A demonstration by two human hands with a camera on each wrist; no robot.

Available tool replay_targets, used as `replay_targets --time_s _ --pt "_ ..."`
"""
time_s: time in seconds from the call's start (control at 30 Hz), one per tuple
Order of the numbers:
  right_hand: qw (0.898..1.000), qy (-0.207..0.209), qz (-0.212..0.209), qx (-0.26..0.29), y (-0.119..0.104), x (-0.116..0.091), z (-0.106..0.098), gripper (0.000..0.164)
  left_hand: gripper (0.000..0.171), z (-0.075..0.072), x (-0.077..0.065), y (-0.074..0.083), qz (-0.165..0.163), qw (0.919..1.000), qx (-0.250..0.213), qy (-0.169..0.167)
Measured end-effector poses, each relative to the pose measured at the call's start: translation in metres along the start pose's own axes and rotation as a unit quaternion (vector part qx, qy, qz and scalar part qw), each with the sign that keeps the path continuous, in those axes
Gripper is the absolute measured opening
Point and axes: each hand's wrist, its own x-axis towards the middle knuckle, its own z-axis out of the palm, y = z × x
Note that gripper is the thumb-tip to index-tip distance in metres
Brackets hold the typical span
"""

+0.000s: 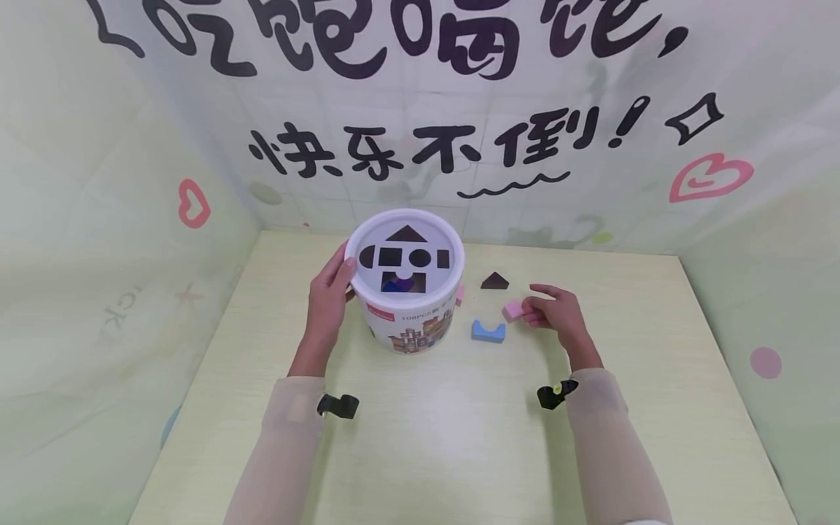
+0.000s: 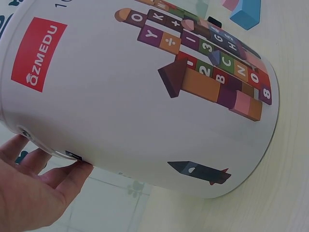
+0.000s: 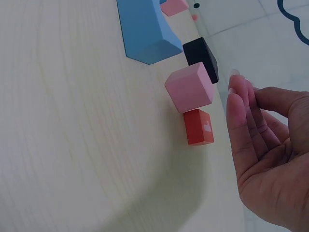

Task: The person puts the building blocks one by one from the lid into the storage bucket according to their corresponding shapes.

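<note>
A white bucket (image 1: 426, 321) with printed toy blocks on its side stands upright, its lid (image 1: 407, 244) pierced by shaped holes. My left hand (image 1: 328, 295) grips it at the upper left, thumb at the lid rim and fingers against the side. To the right, my right hand (image 1: 558, 310) is beside a pink block (image 1: 513, 311) with loosely bent fingers. In the right wrist view nothing shows in that hand, and a red block (image 3: 198, 127) lies near the pink one. Close by are a blue arch block (image 1: 488, 332) and a dark triangular block (image 1: 495, 281).
Another pink block (image 1: 460, 295) is partly hidden behind the bucket's right side. Fabric with black lettering (image 1: 420, 146) hangs behind the pale wooden table (image 1: 433, 452), and more fabric borders its left and right sides.
</note>
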Motion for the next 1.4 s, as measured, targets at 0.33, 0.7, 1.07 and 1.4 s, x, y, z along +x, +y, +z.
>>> replay_targets --time_s 0.33,0.7,1.07,1.4 --pt "1.0 0.0 0.031 0.003 0.016 0.004 0.002 0.046 0.049 0.0 0.0 0.0 0.001 1.0 0.003 -0.002" --pt "0.999 0.001 0.048 0.012 0.024 0.005 0.004 0.048 0.049 0.0 -0.001 0.0 0.001 1.0 0.006 -0.003" --pt "0.997 0.008 0.077 -0.022 0.032 0.009 0.006 0.053 0.049 0.0 0.0 0.0 0.003 1.0 0.007 -0.003" --pt "0.997 0.006 0.075 -0.018 0.034 0.01 0.007 0.054 0.05 -0.001 0.001 -0.002 0.0 1.0 0.002 -0.002"
